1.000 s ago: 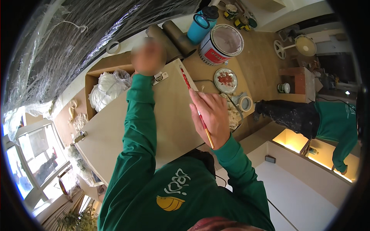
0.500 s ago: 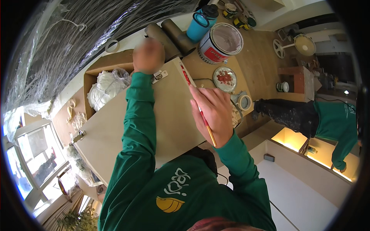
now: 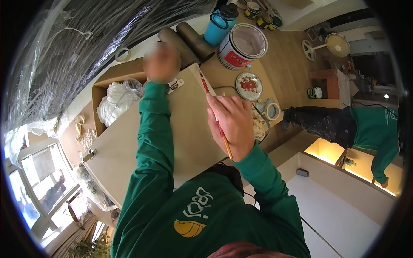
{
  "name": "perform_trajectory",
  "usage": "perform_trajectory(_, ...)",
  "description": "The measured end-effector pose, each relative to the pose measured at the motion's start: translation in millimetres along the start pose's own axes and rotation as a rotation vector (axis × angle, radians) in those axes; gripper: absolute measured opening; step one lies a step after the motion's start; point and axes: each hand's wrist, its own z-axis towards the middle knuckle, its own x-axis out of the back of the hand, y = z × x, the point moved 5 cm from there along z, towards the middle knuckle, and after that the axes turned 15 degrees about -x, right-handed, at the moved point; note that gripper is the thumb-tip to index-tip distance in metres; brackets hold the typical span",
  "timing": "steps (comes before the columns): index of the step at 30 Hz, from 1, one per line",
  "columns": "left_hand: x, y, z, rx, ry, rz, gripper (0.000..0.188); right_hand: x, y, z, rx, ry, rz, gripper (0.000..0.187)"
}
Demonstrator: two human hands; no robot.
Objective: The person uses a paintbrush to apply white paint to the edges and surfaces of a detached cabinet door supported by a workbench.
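Note:
My right hand (image 3: 232, 122) is closed round a slim paintbrush (image 3: 225, 142) with a red and yellow-orange handle. Its upper end points along the narrow edge of a beige cabinet door panel (image 3: 129, 133), where red streaks (image 3: 203, 82) show. The exact brush tip is hard to make out. At the panel's far edge, beside a metal hinge (image 3: 175, 85), is my left hand (image 3: 161, 63); it is blurred, so its fingers cannot be read. A round white lid (image 3: 248, 86) smeared with red paint lies to the right of the panel.
A large open paint bucket (image 3: 243, 46), a blue bottle (image 3: 221, 25) and dark tubes (image 3: 194, 41) stand beyond the panel. A cardboard box (image 3: 98, 103) holds white plastic (image 3: 118, 103). Tape rolls (image 3: 272, 112) lie at right. Another person (image 3: 374, 129) bends by lit shelves (image 3: 325, 151).
The whole view has shifted slightly, carrying the bucket, bottle and lid a little left and up. My right hand keeps hold of the paintbrush at the panel's edge; my left hand stays near the hinge.

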Motion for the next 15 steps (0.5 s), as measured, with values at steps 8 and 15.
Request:
perform_trajectory(8, 0, -1, 0, -0.019, 0.003, 0.015, 0.023, 1, -3, 3, 0.008, 0.052, 0.057, 0.035)
perform_trajectory(15, -1, 1, 0, -0.028, -0.013, 0.006, 0.021, 10, -8, 0, -0.012, 0.025, 0.053, 0.034)
